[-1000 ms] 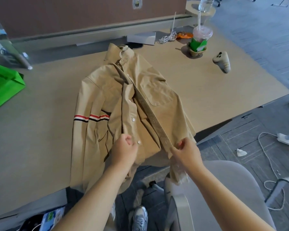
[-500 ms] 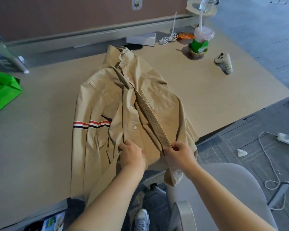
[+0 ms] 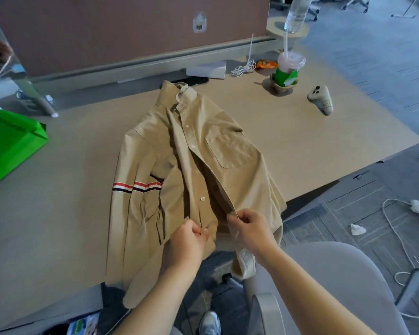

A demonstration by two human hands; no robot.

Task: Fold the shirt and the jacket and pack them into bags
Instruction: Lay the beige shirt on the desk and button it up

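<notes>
A tan button-up shirt [image 3: 230, 151] lies face up on the table [image 3: 58, 213], collar at the far end and hem hanging over the near edge. Its left sleeve carries a red, white and dark striped band [image 3: 136, 186]. My left hand [image 3: 188, 240] pinches the button placket near the hem. A short gap to the right, my right hand [image 3: 250, 228] pinches the buttonhole placket. The front is open between the two plackets. A green bag [image 3: 7, 146] lies at the table's left edge. No jacket is in view.
At the far right of the table stand a lidded drink cup [image 3: 287, 71] in a holder and a white controller [image 3: 321, 99]. A white cable [image 3: 243, 68] and a grey box [image 3: 207, 70] lie by the partition. A grey chair [image 3: 324, 274] is below my arms.
Both hands slid a little toward the hem and took the two plackets by the fingertips. The right front panel has turned over, so the front gapes wider.
</notes>
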